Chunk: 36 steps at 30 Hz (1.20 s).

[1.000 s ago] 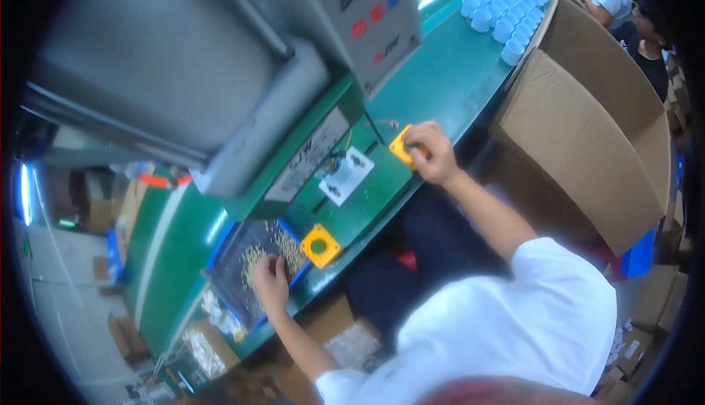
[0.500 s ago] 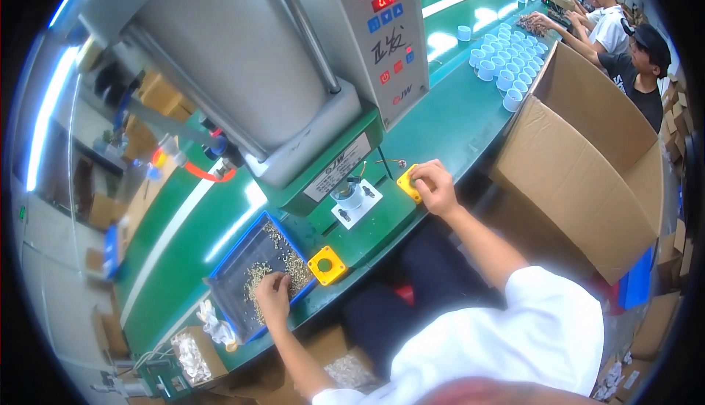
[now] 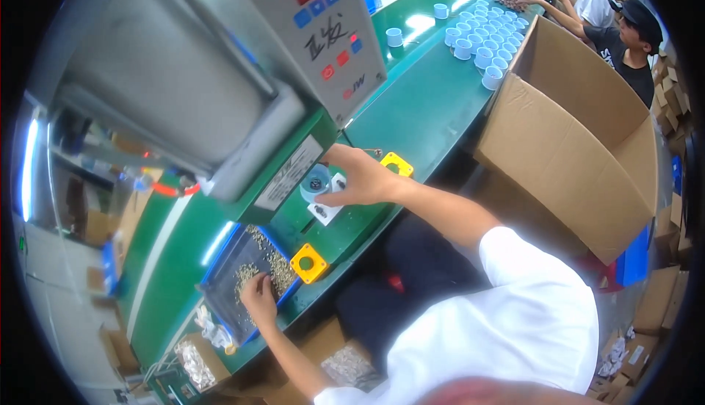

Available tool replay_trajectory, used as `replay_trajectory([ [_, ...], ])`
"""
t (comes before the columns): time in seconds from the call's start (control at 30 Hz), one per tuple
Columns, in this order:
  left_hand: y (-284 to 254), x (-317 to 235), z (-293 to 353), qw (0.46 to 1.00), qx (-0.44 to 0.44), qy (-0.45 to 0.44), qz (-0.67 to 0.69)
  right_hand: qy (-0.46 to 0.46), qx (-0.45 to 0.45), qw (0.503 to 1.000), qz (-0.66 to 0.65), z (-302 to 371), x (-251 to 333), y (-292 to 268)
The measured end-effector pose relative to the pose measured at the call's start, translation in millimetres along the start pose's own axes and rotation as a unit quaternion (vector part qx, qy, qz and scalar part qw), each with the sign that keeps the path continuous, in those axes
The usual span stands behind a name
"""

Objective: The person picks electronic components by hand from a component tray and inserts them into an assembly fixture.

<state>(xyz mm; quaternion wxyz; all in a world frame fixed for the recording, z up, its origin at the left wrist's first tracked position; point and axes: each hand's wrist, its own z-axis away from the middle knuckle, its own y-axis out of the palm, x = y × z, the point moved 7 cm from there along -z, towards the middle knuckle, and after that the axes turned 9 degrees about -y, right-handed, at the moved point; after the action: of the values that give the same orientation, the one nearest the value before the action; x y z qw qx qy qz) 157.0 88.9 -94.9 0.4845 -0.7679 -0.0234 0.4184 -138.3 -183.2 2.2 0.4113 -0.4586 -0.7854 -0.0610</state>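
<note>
My right hand (image 3: 363,176) reaches under the head of a bench press (image 3: 294,163), thumb and fingers around a small light-blue cup (image 3: 314,189). A dark round part shows inside the cup, which is at the white base plate (image 3: 327,209). My left hand (image 3: 258,298) is down in a blue-rimmed tray (image 3: 224,282) among many small brass-coloured metal pieces (image 3: 281,273). Its fingers are drawn together at the pieces; what they pinch is too small to make out. A yellow button box (image 3: 308,263) stands beside the tray, and another yellow button box (image 3: 397,164) lies beyond my right wrist.
Many light-blue cups (image 3: 485,38) stand in rows on the green bench (image 3: 411,122). A large open cardboard box (image 3: 569,163) is at the right. Two people (image 3: 624,45) work at the far right. A white glove (image 3: 211,328) lies by the tray, near a small carton (image 3: 198,364).
My right hand has left the far yellow button and moved left to the cup under the press. My left hand stays in the tray. The whole view has shifted slightly.
</note>
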Motion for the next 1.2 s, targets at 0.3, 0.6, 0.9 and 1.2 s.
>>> replay_trajectory([
  [0.3, 2.1, -12.5, -0.5, 0.998, -0.011, 0.021, -0.05, 0.114, -0.281, 0.937, 0.172, -31.9, -184.2, -184.6],
  [0.6, 5.7, 12.4, 3.9, 0.996, -0.014, 0.006, -0.087, 0.105, -0.142, 0.906, 0.384, -63.8, -267.7, -250.5],
  [0.9, 6.8, -16.7, 2.3, 0.994, 0.0, -0.002, -0.111, 0.366, 0.179, 0.723, 0.558, -4.5, -292.9, -516.0],
  [1.2, 6.9, -37.4, 3.6, 0.992, -0.005, 0.025, -0.12, 0.473, 0.213, 0.68, 0.518, 34.9, -315.1, -517.5],
])
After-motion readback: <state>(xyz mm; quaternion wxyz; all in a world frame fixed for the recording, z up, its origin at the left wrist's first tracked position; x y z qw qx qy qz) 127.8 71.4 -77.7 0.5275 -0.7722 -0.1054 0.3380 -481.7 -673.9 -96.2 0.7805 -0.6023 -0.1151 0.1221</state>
